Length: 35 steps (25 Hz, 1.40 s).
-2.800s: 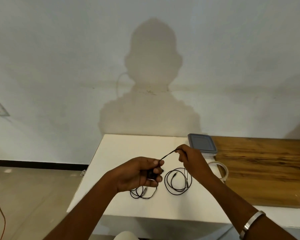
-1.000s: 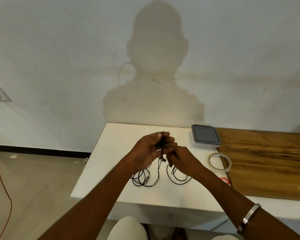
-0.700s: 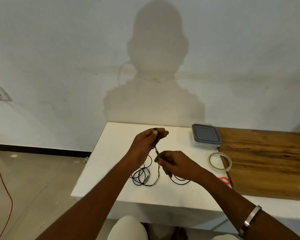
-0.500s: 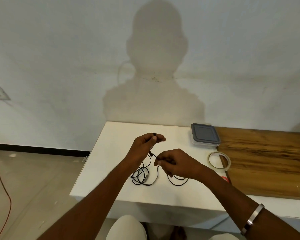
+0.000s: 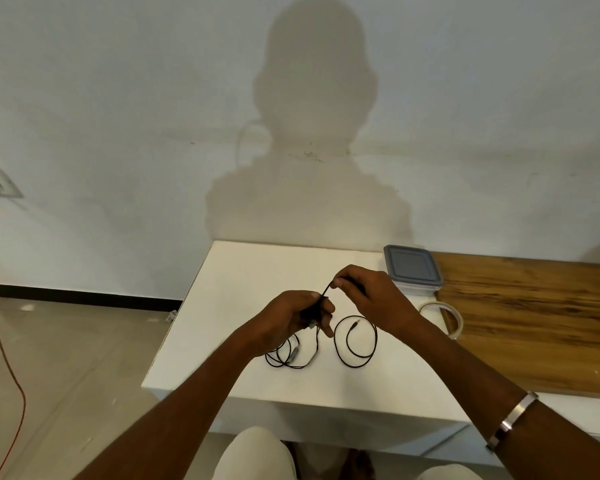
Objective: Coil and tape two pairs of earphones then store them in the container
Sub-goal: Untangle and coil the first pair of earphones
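Now our left hand (image 5: 293, 315) grips the earphone coil (image 5: 312, 310) as anchor; right hand (image 5: 371, 299), nearer the lidded container (image 5: 413, 271), pinches the cord to wind it

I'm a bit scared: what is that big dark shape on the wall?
Head view: only the person's own shadow on the wall, so light comes from behind; faint shadows lie under the hands, left and right.

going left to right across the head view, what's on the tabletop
loose cable tangle → left hand → cable loop with plug → right hand → lidded container → tape roll → wooden board
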### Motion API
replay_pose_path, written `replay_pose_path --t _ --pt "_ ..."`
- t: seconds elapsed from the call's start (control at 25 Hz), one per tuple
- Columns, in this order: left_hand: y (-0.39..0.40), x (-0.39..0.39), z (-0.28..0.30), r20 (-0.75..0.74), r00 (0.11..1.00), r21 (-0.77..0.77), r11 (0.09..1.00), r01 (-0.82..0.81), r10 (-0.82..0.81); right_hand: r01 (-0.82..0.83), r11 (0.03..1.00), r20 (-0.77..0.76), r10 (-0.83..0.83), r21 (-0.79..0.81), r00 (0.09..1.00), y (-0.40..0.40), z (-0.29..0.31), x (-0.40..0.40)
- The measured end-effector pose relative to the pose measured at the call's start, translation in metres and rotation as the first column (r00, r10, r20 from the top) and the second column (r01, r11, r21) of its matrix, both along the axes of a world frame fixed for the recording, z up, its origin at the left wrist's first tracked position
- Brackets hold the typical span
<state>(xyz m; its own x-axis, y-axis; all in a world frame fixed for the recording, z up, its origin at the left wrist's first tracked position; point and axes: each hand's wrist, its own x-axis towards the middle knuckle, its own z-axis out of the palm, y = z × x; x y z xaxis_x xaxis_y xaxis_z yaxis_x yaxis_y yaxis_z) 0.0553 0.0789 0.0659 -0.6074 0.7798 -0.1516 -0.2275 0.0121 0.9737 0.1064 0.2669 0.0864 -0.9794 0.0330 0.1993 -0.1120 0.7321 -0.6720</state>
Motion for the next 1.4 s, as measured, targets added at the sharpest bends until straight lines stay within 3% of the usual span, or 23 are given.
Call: replay_pose_path --t 0.16,0.36,0.52,0.64,0.8,0.92,1.2,1.4 --pt "0.006 0.003 0.018 0.115 0.991 0.232 0.972 0.035 -0.063 0.004 1.0 0.071 -0.002 -0.031 0.997 -0.007 -0.012 0.003" --pt "0.022 -0.005 0.034 0.259 0.959 0.361 0.91 -0.205 0.113 -0.084 0.991 0.201 0.103 -0.101 0.974 -0.024 -0.014 0.01" --pt "0.022 -0.018 0.03 0.067 0.969 0.237 0.939 -0.248 0.239 -0.209 0.972 0.244 0.229 -0.103 0.942 -0.026 -0.011 0.015" --pt "0.018 -0.019 0.023 0.068 0.973 0.153 0.961 -0.23 0.221 -0.247 0.958 0.192 0.272 -0.143 0.943 -0.028 0.0 0.018" --pt "0.01 -0.012 0.01 0.035 0.986 -0.013 0.986 -0.164 0.164 -0.14 0.967 0.071 0.158 -0.214 0.985 -0.021 0.015 0.013" --pt "0.004 -0.008 0.006 0.001 0.999 -0.043 0.999 -0.032 0.032 -0.061 0.99 0.01 0.063 -0.127 0.998 -0.01 0.013 0.007" --pt "0.004 0.001 0.009 0.003 0.991 0.019 0.991 0.131 -0.131 0.059 0.996 0.005 -0.059 -0.064 0.998 0.005 -0.011 0.003" --pt "0.011 0.001 0.019 0.12 0.993 0.27 0.962 -0.04 0.008 0.01 0.999 0.124 -0.004 -0.051 0.992 -0.007 -0.017 0.009"
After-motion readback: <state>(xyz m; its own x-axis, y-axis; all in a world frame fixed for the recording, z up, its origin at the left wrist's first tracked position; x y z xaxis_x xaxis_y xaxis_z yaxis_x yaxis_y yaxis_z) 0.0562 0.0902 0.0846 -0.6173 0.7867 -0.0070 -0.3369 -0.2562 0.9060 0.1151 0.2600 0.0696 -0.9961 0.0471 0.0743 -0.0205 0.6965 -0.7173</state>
